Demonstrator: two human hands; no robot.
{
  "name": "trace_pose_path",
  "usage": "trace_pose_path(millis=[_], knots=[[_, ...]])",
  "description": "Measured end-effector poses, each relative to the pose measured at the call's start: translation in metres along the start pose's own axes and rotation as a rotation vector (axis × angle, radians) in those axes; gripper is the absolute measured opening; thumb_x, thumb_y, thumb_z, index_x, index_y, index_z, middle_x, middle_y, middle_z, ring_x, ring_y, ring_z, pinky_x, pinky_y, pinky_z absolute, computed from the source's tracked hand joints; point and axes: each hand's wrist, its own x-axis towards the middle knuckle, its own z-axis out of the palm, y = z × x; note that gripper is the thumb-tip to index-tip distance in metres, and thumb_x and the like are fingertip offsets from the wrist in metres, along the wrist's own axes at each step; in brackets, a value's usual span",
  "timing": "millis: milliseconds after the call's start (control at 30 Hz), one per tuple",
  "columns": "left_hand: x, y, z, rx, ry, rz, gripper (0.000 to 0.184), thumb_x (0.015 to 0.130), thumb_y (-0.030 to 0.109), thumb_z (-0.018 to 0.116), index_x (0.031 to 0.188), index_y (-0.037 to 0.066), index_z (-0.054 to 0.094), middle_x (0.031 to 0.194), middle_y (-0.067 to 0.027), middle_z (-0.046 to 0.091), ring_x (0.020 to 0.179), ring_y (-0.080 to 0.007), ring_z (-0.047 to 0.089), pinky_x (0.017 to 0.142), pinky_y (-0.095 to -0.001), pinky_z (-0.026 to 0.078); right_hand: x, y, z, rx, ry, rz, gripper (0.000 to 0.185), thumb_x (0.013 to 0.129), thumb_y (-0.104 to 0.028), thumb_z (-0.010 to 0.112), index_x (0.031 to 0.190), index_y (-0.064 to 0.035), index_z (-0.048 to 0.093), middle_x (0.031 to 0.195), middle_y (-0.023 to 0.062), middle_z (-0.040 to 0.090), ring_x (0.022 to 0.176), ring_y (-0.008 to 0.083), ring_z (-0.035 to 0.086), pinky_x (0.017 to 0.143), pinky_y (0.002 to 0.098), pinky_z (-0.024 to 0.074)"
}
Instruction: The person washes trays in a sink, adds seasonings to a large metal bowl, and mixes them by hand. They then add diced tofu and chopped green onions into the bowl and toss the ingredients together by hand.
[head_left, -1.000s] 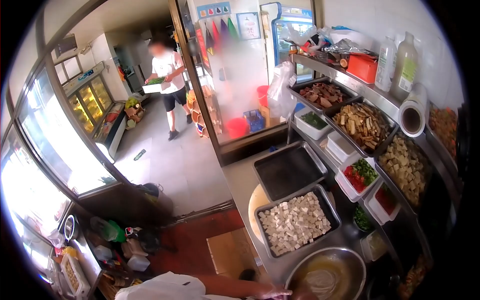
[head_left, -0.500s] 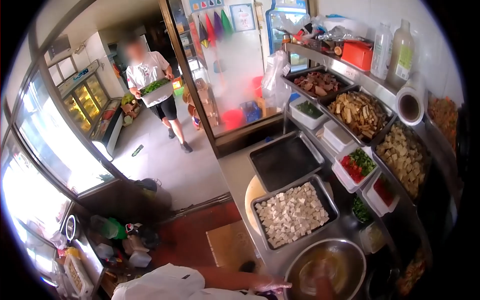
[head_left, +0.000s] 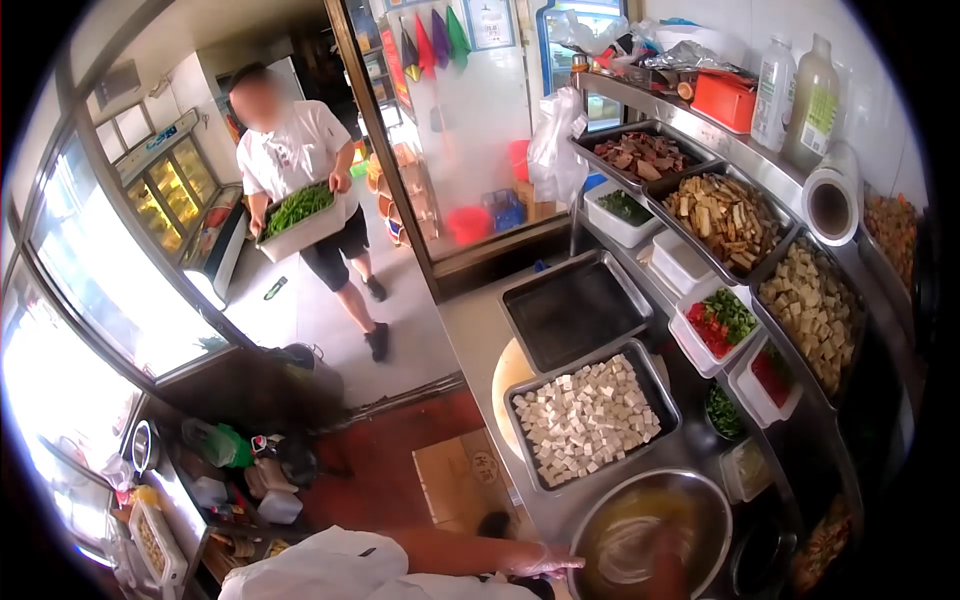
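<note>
A wide metal bowl holds a yellowish liquid with pale streaks. My left hand, in a thin clear glove, grips the bowl's left rim, one finger reaching just over the edge. Down inside the bowl is my right hand, smeared by motion; its fingers cannot be made out. Behind the bowl, a tray of white cubes rests partly on a round pale board. An empty dark tray lies beyond it.
Food trays and small white tubs line the shelves at the right. Past the doorway a person carries a tub of green vegetables. Flattened cardboard lies on the red floor; a cluttered side counter stands lower left.
The person with the green vegetables has walked closer. My right hand has moved within the bowl, from its near edge inward, then slightly right. My left hand stays at the rim.
</note>
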Motion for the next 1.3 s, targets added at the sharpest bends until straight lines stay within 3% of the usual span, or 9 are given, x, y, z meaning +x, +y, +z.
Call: trace_pose_path(millis=[233,300,500,633,733,833,967,1133,1300], knots=[[0.049,-0.056,-0.049,0.338,-0.197,0.406,0.049,0.106,0.039,0.043,0.140,0.005,0.048,0.102,-0.0092,0.059,0.095,-0.0179,0.056,0.087,-0.0348,0.048,-0.062,-0.050,0.070,-0.127,-0.141,-0.332,0.046,0.096,-0.027,0.049,0.134,-0.0016,0.047,0.117,0.0148,0.062,0.102,0.0302,0.061,0.084,0.0446,0.0496],[-0.014,0.005,-0.010,0.362,0.008,0.265,0.071,0.093,0.067,0.050,0.116,0.002,0.064,0.093,-0.0091,0.063,0.086,-0.0159,0.059,0.082,-0.0332,0.050,-0.015,-0.059,0.051,-0.048,-0.149,-0.360,0.046,0.096,-0.027,0.049,0.134,-0.0014,0.047,0.117,0.0147,0.062,0.102,0.0300,0.061,0.084,0.0444,0.0496],[-0.002,0.009,0.001,-0.017,0.165,-0.076,0.064,0.088,0.050,0.071,0.130,0.005,0.056,0.124,-0.0071,0.062,0.111,-0.0214,0.060,0.083,-0.0348,0.048,-0.065,-0.022,-0.030,0.071,0.012,0.296,0.046,0.096,-0.027,0.049,0.134,-0.0008,0.047,0.116,0.0142,0.063,0.101,0.0297,0.061,0.083,0.0439,0.0497],[0.035,-0.023,-0.021,-0.029,0.175,-0.084,0.051,0.088,0.045,0.073,0.116,0.003,0.063,0.107,-0.0042,0.066,0.100,-0.0143,0.061,0.089,-0.0304,0.052,-0.070,-0.005,0.188,-0.241,-0.356,-0.295,0.068,0.097,-0.023,0.046,0.151,0.0080,0.020,0.154,0.0272,0.030,0.147,0.0337,0.025,0.120,0.0411,0.0228],[0.017,-0.004,-0.013,0.048,0.208,-0.104,0.051,0.089,0.045,0.072,0.115,0.003,0.062,0.109,-0.0043,0.065,0.100,-0.0142,0.061,0.092,-0.0308,0.051,-0.008,-0.062,0.047,0.166,-0.158,-0.463,0.067,0.096,-0.030,0.050,0.154,-0.0075,0.024,0.147,0.0256,0.041,0.134,0.0389,0.044,0.112,0.0448,0.0367],[0.008,0.007,-0.004,0.015,0.233,-0.018,0.053,0.090,0.046,0.071,0.118,0.002,0.061,0.114,-0.0049,0.064,0.102,-0.0148,0.061,0.093,-0.0307,0.050,0.058,0.012,0.032,0.346,-0.286,0.198,0.069,0.095,-0.033,0.052,0.152,-0.0035,0.026,0.134,0.0267,0.054,0.122,0.0407,0.055,0.101,0.0464,0.0471],[0.008,0.005,-0.004,-0.019,0.170,0.036,0.050,0.091,0.045,0.069,0.119,0.004,0.061,0.118,-0.0053,0.063,0.105,-0.0151,0.061,0.094,-0.0311,0.050,-0.040,0.032,0.072,-0.278,0.054,-0.034,0.048,0.093,-0.019,0.053,0.134,0.0065,0.048,0.128,0.0220,0.059,0.117,0.0368,0.057,0.100,0.0435,0.0467],[0.017,-0.002,-0.009,0.036,0.202,-0.068,0.050,0.092,0.045,0.068,0.119,0.004,0.061,0.116,-0.0046,0.063,0.105,-0.0143,0.060,0.093,-0.0327,0.051,-0.028,-0.069,-0.009,-0.079,-0.364,-0.379,0.049,0.092,-0.021,0.055,0.135,0.0018,0.048,0.141,0.0261,0.048,0.132,0.0383,0.047,0.104,0.0464,0.0427],[0.004,0.015,0.000,0.070,0.171,-0.044,0.053,0.091,0.048,0.068,0.119,0.003,0.060,0.113,-0.0048,0.063,0.104,-0.0146,0.059,0.095,-0.0335,0.051,0.008,0.018,0.016,0.023,-0.010,0.063,0.058,0.092,-0.029,0.054,0.142,-0.0014,0.041,0.147,0.0243,0.041,0.136,0.0389,0.040,0.109,0.0474,0.0358]])
